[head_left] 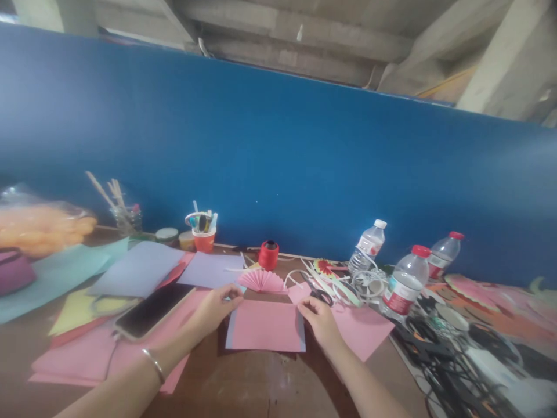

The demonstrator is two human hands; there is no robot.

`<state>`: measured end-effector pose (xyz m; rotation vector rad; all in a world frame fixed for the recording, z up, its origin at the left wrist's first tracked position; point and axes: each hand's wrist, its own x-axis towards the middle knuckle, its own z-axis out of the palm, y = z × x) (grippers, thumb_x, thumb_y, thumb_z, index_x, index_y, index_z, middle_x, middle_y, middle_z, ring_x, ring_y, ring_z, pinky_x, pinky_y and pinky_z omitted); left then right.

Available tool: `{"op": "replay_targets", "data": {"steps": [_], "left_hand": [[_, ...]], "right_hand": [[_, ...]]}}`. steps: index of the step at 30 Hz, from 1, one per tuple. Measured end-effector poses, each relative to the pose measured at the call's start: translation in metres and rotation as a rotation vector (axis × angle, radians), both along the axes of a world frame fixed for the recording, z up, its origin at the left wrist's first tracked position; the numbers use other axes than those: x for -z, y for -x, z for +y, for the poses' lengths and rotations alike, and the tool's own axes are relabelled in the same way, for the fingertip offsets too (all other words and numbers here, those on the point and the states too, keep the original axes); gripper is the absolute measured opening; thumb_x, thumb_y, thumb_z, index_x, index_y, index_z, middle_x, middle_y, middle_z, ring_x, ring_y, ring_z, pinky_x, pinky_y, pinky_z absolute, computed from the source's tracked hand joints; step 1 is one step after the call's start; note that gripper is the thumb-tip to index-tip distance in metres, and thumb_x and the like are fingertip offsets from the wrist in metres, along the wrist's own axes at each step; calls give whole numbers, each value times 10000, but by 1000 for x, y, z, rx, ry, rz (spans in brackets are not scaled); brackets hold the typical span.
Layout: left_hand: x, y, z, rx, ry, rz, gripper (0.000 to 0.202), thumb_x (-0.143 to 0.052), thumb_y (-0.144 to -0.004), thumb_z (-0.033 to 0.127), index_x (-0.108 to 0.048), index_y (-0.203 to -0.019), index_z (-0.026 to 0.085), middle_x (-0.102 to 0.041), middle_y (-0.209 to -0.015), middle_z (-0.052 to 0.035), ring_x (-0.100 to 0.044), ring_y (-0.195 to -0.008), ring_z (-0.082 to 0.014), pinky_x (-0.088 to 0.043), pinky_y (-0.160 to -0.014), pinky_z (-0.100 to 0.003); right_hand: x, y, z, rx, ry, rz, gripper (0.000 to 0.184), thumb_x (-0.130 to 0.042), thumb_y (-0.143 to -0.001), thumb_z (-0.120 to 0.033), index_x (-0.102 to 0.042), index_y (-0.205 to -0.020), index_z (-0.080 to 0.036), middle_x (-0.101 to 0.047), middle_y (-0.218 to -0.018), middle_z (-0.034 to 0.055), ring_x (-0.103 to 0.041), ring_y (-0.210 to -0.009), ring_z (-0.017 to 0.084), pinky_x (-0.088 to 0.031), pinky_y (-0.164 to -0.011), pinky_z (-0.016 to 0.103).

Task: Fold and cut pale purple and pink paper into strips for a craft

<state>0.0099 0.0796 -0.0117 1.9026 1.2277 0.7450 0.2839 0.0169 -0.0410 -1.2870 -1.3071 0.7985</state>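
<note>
In the head view a rectangular pink sheet of paper [266, 326], with pale lilac strips showing along its left and right edges, is right in front of me. My left hand [221, 306] is closed at its upper left corner, fingers curled and pinching. On the opposite side, my right hand [319, 318] pinches the upper right edge between thumb and fingers. Just beyond the sheet lies a pleated pink paper fan [261, 281]. Scissors with dark handles [321, 295] lie close to my right hand, near another piece of pink paper [361, 332].
Left of me, a phone [154, 310] rests on coloured sheets. A red thread spool [268, 255] and a red-and-white cup of tools [203, 238] stand by the blue partition [278, 157]. Plastic bottles [407, 281], white strips and tangled black cables [452, 354] crowd the right.
</note>
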Motion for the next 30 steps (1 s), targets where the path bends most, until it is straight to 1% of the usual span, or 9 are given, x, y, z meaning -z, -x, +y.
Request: {"op": "replay_targets", "data": {"steps": [6, 13, 16, 18, 21, 23, 26, 28, 30], "left_hand": [[1, -1, 0, 43, 39, -34, 221, -548, -875, 350, -567, -810, 140, -518, -646, 50, -477, -514, -79, -425, -518, -234], [-4, -3, -1, 8, 43, -26, 196, -532, -822, 361, -569, -770, 176, -569, -705, 26, -493, -584, -111, -369, -544, -241], [-3, -3, -1, 4, 36, 12, 224, -521, -800, 407, -586, -843, 196, -599, -739, 20, -527, -635, -143, -373, -572, -253], [-3, -2, -1, 21, 24, 54, 231, -552, -770, 391, -595, -901, 206, -619, -770, 18, -548, -679, -161, -388, -611, -264], [-6, -2, -4, 69, -6, 129, 176, -553, -761, 349, -611, -871, 224, -641, -807, 25, -557, -714, -170, -393, -647, -272], [-7, -2, -5, 96, -31, 175, 144, -522, -783, 335, -611, -831, 231, -644, -800, 30, -558, -708, -168, -388, -639, -272], [-7, -3, -7, 129, -79, 219, 130, -495, -800, 300, -604, -828, 235, -643, -813, 28, -571, -753, -175, -395, -673, -274], [-6, -3, -7, 153, -116, 238, 136, -473, -808, 269, -600, -842, 236, -643, -835, 20, -575, -783, -178, -401, -703, -278], [-5, -3, -9, 180, -155, 257, 143, -458, -808, 235, -591, -860, 237, -638, -844, 15, -574, -785, -177, -404, -708, -280]], "right_hand": [[0, -1, 2, 23, 17, -22, 186, -597, -712, -297, -531, -585, -178, -526, -578, -16, -487, -587, 156, -364, -592, 265], [-1, -1, 2, 35, 64, -92, 207, -571, -739, -337, -532, -609, -181, -540, -583, -10, -505, -586, 162, -376, -586, 267], [-3, -2, 1, 49, 84, -148, 197, -538, -766, -334, -546, -644, -179, -571, -618, 6, -533, -616, 176, -388, -601, 274], [-5, -2, 0, 45, 99, -196, 190, -515, -782, -315, -551, -653, -179, -586, -634, 14, -549, -629, 181, -395, -607, 277], [-9, -4, -2, 4, 109, -280, 67, -554, -739, -238, -589, -740, -181, -621, -709, 15, -577, -688, 185, -414, -648, 277], [-10, -4, -4, -28, 108, -340, 175, -595, -690, -186, -607, -865, -193, -633, -774, 6, -582, -724, 181, -420, -666, 271], [-11, -6, -6, -61, 109, -435, 322, -601, -666, -139, -593, -980, -212, -598, -712, -29, -557, -648, 162, -410, -602, 255], [-11, -7, -7, -78, 101, -502, 370, -582, -667, -110, -584, -1020, -222, -562, -652, -51, -530, -584, 151, -395, -556, 248], [-12, -8, -8, -86, 76, -573, 348, -574, -673, -96, -591, -997, -222, -564, -653, -46, -528, -580, 156, -399, -552, 258]]}}
